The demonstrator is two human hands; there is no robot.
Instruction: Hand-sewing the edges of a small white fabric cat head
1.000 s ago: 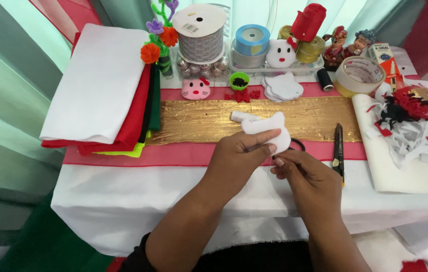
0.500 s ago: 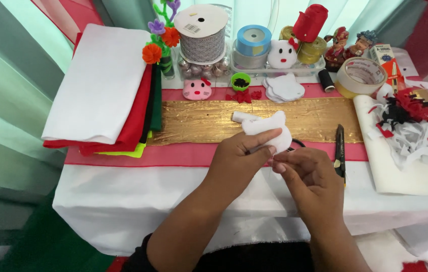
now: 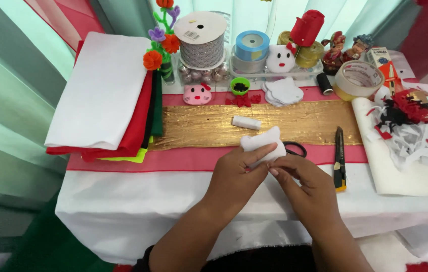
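Note:
My left hand [image 3: 236,174] grips a white felt cat-head piece [image 3: 260,143] over the near edge of the table, thumb across its front. My right hand [image 3: 305,184] pinches at the piece's lower right edge with fingers closed; whatever small thing it holds is hidden. A white thread spool [image 3: 246,122] lies on the gold strip [image 3: 199,126] just beyond the felt piece. Black scissor handles [image 3: 294,148] peek out behind my right hand.
A craft knife [image 3: 339,158] lies right of my hands. Stacked felt sheets [image 3: 105,93] sit at left. Along the back stand ribbon spools [image 3: 202,38], a pink cat face [image 3: 196,94], white felt cut-outs [image 3: 283,91], a tape roll [image 3: 358,79] and felt scraps [image 3: 408,126] on white paper.
Both hands stayed together on the felt piece with only small finger shifts. The white thread spool now lies clear of the piece on the gold strip.

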